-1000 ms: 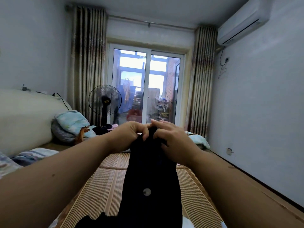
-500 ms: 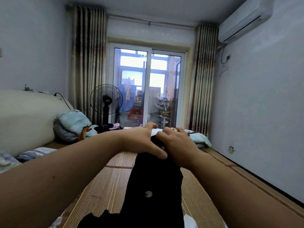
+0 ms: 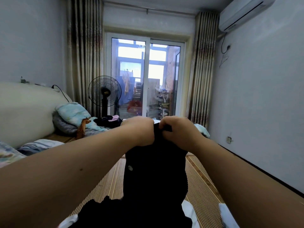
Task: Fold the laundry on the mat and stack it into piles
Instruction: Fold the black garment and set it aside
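Since half a second ago, the left hand [image 3: 139, 130] has drawn its outstretched fingers back into a curl, and both hands sit a little higher. The left hand and the right hand [image 3: 179, 134] are nearly touching. Each grip is clamped on the top edge of the black cloth garment with a small pale round button [image 3: 154, 178], which hangs in the air from them over the ribbed tan woven mat [image 3: 111, 183], its lower end bunched near the bottom of the view.

With the hands so close together, the cloth hangs as a narrow gathered column. If it is laid down like that it would likely crease rather than lie flat. If either pinch slipped, that side would drop onto the white crumpled cloth pieces [image 3: 189, 213] lying below, and the trailing hem could drag them along.

Bare mat runs forward on both sides of the garment. The pale right wall [image 3: 263, 112] closes in near that side. On the left lie the light-blue pillow [image 3: 72, 112] and striped bedding [image 3: 37, 145], and far ahead a pile of dark and pink clothes [image 3: 108, 120].
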A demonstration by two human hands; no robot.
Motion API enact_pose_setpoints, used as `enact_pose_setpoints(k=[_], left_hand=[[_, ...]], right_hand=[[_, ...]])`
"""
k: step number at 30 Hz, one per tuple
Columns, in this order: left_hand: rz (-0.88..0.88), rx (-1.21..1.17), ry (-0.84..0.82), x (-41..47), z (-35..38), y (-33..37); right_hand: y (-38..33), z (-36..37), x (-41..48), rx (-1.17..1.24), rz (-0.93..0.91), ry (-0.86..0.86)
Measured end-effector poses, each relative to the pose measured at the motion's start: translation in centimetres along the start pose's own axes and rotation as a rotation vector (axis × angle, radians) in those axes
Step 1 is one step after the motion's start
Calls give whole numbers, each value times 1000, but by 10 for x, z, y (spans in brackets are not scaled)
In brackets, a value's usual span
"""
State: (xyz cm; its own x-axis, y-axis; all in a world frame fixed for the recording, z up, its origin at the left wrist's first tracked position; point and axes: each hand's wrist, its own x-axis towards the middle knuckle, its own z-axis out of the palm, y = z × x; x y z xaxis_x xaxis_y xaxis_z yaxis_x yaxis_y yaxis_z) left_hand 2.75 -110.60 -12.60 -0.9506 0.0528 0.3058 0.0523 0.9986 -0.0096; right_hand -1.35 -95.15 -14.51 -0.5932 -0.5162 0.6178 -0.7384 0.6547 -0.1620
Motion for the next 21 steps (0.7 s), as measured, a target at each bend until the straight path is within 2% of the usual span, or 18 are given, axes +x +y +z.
enact_pose_setpoints(k=[2, 4, 6, 8, 10, 12, 14, 16, 19, 21], left_hand=[[15, -57, 16, 2, -2, -10], [75, -88, 13, 3, -7, -19], [166, -76, -68, 0, -12, -26], [209, -94, -172, -3, -19, -29], [214, -68, -226, -5, -22, -30], [184, -11, -283, -9, -20, -30], [124, -21, -352, -17, -11, -29], [116, -77, -309, -26, -2, -24], [104, -177, -108, -29, -11, -24], [83, -163, -30, -23, -26, -31]], right_hand=[[1, -3, -9, -63, -25, -72], [4, -5, -21, -209, -21, -248], [4, -6, -30, -265, -13, -342], [6, -10, -30, -172, -4, -302], [5, -17, -23, -68, -29, -187], [1, -24, -16, 14, 10, -102], [0, -30, -11, 130, 66, -88], [0, -38, -8, 254, 114, -86], [4, -53, -9, 395, 158, -108], [7, -61, -7, 286, 158, -176]])
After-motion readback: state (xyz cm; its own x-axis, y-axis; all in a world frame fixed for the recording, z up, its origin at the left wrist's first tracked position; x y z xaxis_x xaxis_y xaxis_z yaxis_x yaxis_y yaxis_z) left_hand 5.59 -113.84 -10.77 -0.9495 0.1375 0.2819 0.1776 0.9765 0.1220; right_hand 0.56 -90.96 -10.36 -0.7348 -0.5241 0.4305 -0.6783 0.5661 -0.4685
